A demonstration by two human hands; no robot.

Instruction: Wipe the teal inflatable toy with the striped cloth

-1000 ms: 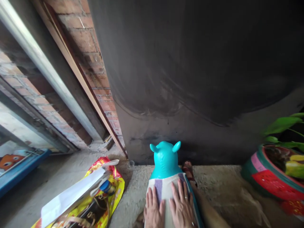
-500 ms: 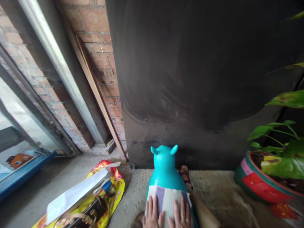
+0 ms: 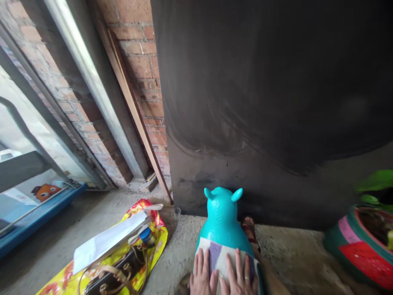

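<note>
The left hand [image 3: 203, 275] lies flat, palm down, fingers [image 3: 201, 259] extended forward and held close together. Just beside it the right hand [image 3: 240, 278] lies flat too, palm down, fingers slightly spread, a ring on one finger. Both wrists are cut off below.

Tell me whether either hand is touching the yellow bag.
No. Both the left hand and right hand lie flat on the striped cloth over the teal toy, apart from the yellow bag.
</note>
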